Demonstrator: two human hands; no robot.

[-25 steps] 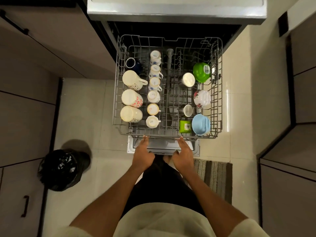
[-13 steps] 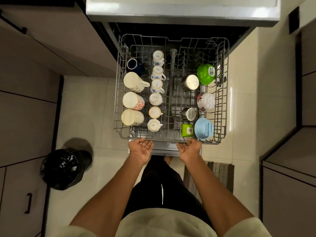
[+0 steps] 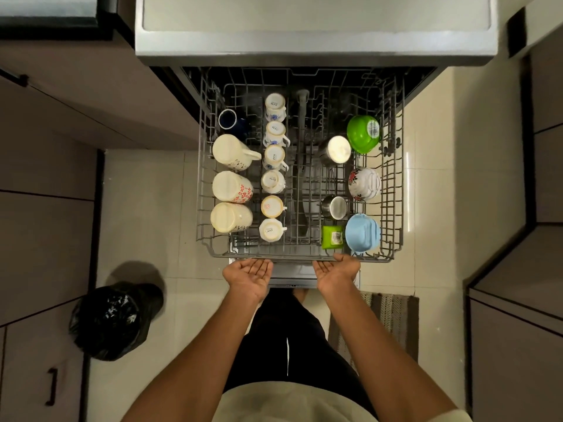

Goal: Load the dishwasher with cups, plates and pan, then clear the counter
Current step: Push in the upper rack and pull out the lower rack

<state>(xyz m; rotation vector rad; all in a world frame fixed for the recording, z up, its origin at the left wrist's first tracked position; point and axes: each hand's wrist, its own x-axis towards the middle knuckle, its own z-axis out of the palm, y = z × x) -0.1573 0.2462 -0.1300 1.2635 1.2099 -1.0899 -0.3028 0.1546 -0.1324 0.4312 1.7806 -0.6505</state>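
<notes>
**What I'm wearing**

I see my own bare forearms below short cream sleeves [image 3: 451,417]. My cream top [image 3: 289,405] covers the chest. Below it, black trousers [image 3: 292,336] carry a thin white vertical stripe [image 3: 287,356]. No rings or watch show.

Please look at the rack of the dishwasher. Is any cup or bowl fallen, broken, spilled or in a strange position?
Nothing stands out. The cups and bowls in the upper rack sit in tidy rows, bottoms up or tilted, with no visible crack or spill. The left hand and right hand are palm up at its front edge.
</notes>
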